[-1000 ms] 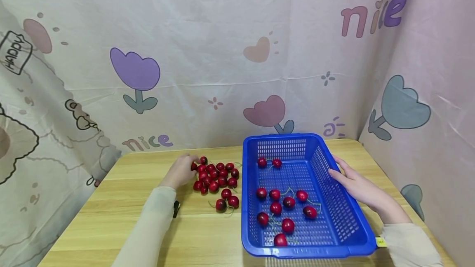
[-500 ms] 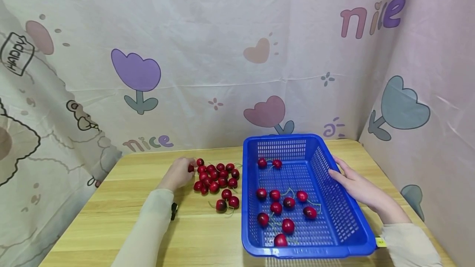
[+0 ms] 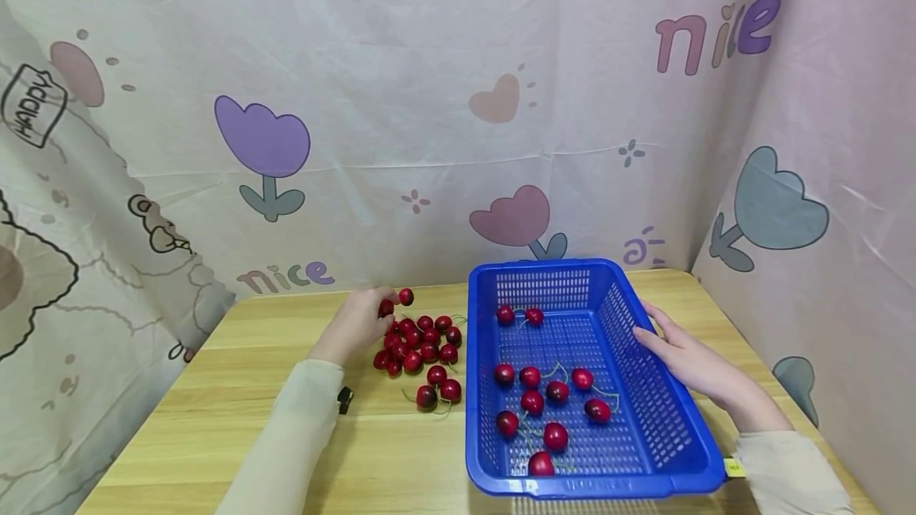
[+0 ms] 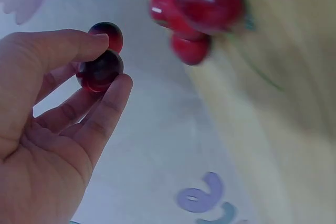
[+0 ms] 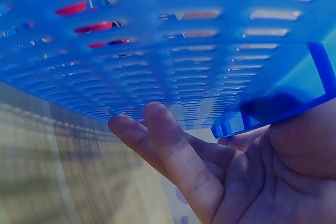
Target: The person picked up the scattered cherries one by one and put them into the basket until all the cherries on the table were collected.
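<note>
In the head view my left hand [image 3: 355, 324] is above the back left edge of a pile of red cherries [image 3: 413, 361]. Thumb and fingertips pinch a dark red cherry [image 4: 100, 71], and a second cherry [image 4: 113, 34] shows just behind it in the left wrist view. My right hand [image 3: 680, 352] holds the right side of a blue slotted plastic basket [image 3: 595, 486], thumb over its rim. The right wrist view has that hand's fingers [image 5: 176, 150] extended along the outside of the slotted wall. Several cherries [image 3: 555, 436] with green stems lie inside the basket.
Three cherries [image 3: 450, 390] lie a little in front of the pile, near the basket's left wall. All this is on a light wooden table [image 3: 401, 459]. A patterned cloth [image 3: 401, 141] hangs behind it and along both sides.
My left hand first drew slightly left, then rose up and to the right with the two cherries, away from the pile. The right hand and the basket have stayed in place.
</note>
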A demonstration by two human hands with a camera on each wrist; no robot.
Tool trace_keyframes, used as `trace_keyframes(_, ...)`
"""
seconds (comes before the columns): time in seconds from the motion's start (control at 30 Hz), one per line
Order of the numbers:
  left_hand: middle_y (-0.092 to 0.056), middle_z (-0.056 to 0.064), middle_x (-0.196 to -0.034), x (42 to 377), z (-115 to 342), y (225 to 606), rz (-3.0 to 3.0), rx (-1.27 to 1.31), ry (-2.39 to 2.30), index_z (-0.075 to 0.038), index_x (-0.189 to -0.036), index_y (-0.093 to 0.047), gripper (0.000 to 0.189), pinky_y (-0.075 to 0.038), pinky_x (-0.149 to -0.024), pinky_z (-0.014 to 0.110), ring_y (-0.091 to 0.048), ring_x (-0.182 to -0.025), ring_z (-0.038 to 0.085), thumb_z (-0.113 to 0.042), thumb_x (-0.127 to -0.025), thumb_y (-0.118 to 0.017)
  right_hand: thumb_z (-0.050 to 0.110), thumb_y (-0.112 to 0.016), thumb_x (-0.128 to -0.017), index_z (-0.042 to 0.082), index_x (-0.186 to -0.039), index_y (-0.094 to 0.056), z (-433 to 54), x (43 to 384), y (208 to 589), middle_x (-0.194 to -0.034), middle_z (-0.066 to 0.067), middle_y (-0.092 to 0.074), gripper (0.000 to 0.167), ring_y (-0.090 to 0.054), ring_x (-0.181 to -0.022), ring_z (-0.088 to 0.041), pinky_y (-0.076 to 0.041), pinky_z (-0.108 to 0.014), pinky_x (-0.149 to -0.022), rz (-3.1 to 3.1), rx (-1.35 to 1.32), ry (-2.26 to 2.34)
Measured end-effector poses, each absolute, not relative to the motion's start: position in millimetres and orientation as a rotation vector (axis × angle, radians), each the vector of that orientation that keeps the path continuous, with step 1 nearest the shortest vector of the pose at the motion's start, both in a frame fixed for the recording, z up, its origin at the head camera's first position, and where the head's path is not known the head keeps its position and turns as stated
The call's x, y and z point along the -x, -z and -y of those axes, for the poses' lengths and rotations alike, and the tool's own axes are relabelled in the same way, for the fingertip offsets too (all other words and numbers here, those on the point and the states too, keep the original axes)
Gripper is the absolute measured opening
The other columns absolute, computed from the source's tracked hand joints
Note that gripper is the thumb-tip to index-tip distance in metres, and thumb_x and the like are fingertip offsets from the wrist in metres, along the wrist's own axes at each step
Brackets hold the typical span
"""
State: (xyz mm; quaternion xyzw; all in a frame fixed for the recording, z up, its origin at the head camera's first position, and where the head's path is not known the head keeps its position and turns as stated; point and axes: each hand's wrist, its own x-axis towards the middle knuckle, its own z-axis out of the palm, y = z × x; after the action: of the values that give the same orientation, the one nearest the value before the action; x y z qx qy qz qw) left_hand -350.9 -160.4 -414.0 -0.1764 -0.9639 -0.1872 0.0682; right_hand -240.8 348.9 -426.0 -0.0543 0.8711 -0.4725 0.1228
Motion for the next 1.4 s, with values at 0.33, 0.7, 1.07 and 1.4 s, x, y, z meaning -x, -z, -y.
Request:
trace_keyframes(0.33, -0.074, 0.013, -0.116, 327.5, 116.5, 379.8, 2.708, 0.781, 0.556, -0.007, -0.119, -0.076, 0.028, -0.065, -0.088, 0.042, -0.07, -0.097, 0.026, -0.002, -0.092, -0.08, 0.043, -0.041, -0.116, 0.009, -0.172, 0.007, -348.6, 240.1, 425.6, -0.155, -0.046, -0.04, 0.081, -0.077, -0.108, -0.034, -0.067, -0.051, -0.085, -2.545, 0.177, 1.384)
trace_keyframes(0.7, -0.073, 0.01, -0.115, 299.5, 66.8, 358.8, 2.592, 1.04, 0.564, -0.007, -0.118, -0.077, 0.026, -0.066, -0.092, 0.037, -0.074, -0.102, 0.024, -0.003, -0.093, -0.081, 0.044, -0.04, -0.116, 0.01, -0.172, 0.007, -348.5, 239.4, 425.2, -0.157, -0.046, -0.038, 0.081, -0.077, -0.107, -0.033, -0.068, -0.051, -0.084, -2.539, 0.176, 1.393)
trace_keyframes(1.07, -0.072, 0.008, -0.116, 286.7, 34.8, 360.7, 2.666, 1.183, 0.494, -0.012, -0.116, -0.077, 0.022, -0.067, -0.087, 0.032, -0.072, -0.101, 0.022, -0.007, -0.095, -0.08, 0.045, -0.041, -0.115, 0.009, -0.172, 0.007, -345.4, 240.8, 425.0, -0.157, -0.045, -0.039, 0.082, -0.076, -0.111, -0.037, -0.066, -0.056, -0.087, -2.563, 0.175, 1.356)
trace_keyframes(1.4, -0.073, 0.007, -0.113, 292.0, 9.5, 372.6, 2.812, 1.264, 0.354, -0.014, -0.121, -0.078, 0.024, -0.066, -0.089, 0.029, -0.07, -0.101, 0.018, -0.011, -0.097, -0.079, 0.044, -0.04, -0.116, 0.01, -0.172, 0.008, -348.1, 240.5, 425.1, -0.158, -0.045, -0.038, 0.081, -0.076, -0.109, -0.033, -0.067, -0.054, -0.088, -2.536, 0.174, 1.371)
